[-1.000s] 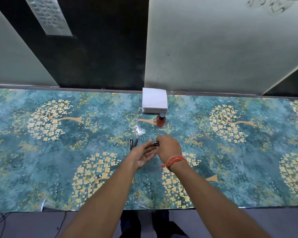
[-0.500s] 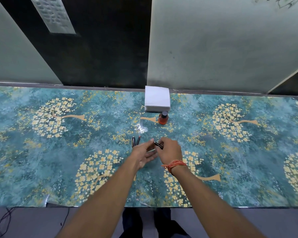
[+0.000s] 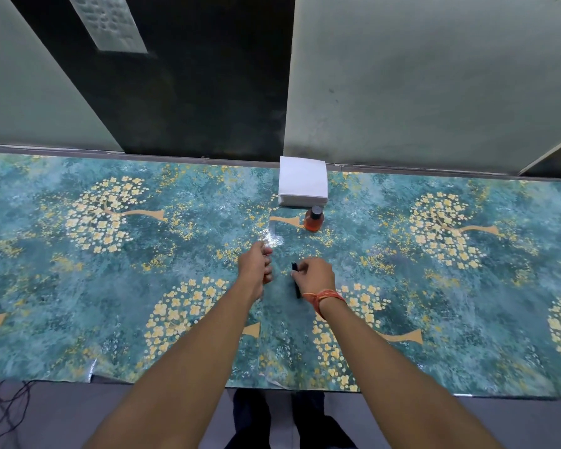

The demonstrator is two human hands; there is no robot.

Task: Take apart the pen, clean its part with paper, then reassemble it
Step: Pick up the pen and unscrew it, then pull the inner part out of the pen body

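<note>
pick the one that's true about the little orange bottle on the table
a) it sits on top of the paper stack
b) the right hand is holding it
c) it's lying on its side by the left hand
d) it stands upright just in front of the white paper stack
d: the orange bottle stands upright with its dark cap on, on the table just in front of the white paper stack, well beyond both hands.

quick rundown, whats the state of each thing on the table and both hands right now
pen part: dark, pinched by the right hand, low over the table
right hand: fingers curled on the pen part
left hand: fingers curled; contents can't be told
paper stack: neat, untouched, by the wall
orange bottle: upright, black cap on, just in front of the stack
</note>
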